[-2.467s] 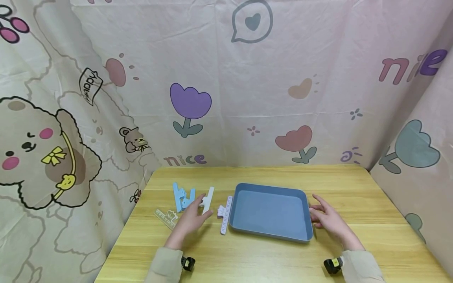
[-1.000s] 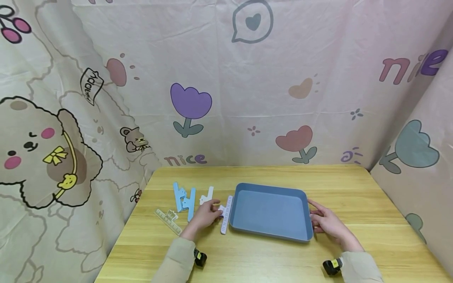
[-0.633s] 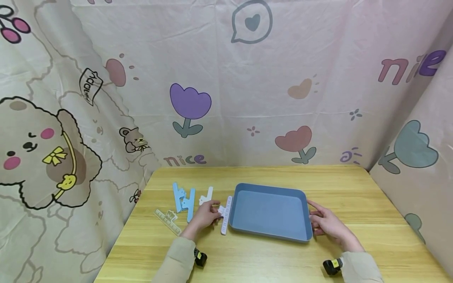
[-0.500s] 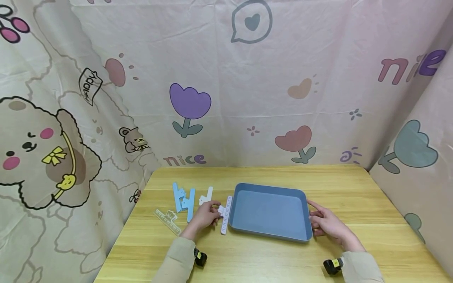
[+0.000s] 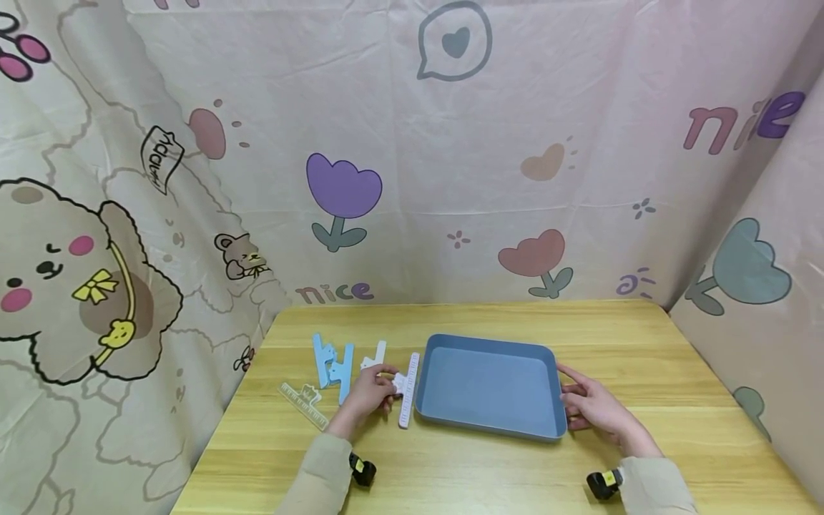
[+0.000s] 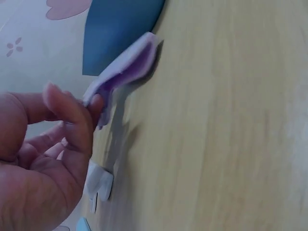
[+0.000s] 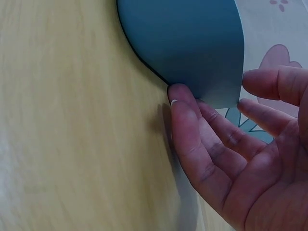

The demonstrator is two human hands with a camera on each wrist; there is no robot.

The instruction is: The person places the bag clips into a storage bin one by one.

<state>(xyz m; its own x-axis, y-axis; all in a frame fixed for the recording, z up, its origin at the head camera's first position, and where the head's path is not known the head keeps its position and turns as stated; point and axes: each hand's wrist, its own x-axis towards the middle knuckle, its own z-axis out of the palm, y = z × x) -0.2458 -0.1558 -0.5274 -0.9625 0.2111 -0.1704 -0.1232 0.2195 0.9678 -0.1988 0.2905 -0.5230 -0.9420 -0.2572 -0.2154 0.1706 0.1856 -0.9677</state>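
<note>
My left hand [image 5: 368, 393] pinches the small handle of a lilac clip [image 5: 408, 392] with a long ruler-like bar. In the left wrist view the clip [image 6: 126, 65] stands tilted, its far end close to the tabletop above a shadow. Right of it lies a shallow blue-grey tray [image 5: 492, 430]. My right hand [image 5: 599, 408] rests its fingertips against the tray's right outer wall; in the right wrist view these fingers [image 7: 185, 125] touch the tray's base edge and wall without curling round it. A white clip [image 5: 376, 352] lies partly hidden behind my left hand.
Two light-blue clips [image 5: 344, 375] lie together to the left. A clear clip [image 5: 304, 405] with white markings is nearer the left edge of the wooden table [image 5: 463, 472]. A patterned curtain [image 5: 438, 157] hangs behind and on both sides.
My left hand has moved from the white clip to the lilac clip and pinched it. The lilac clip has shifted slightly left, off the tray's side. My right hand has come against the tray.
</note>
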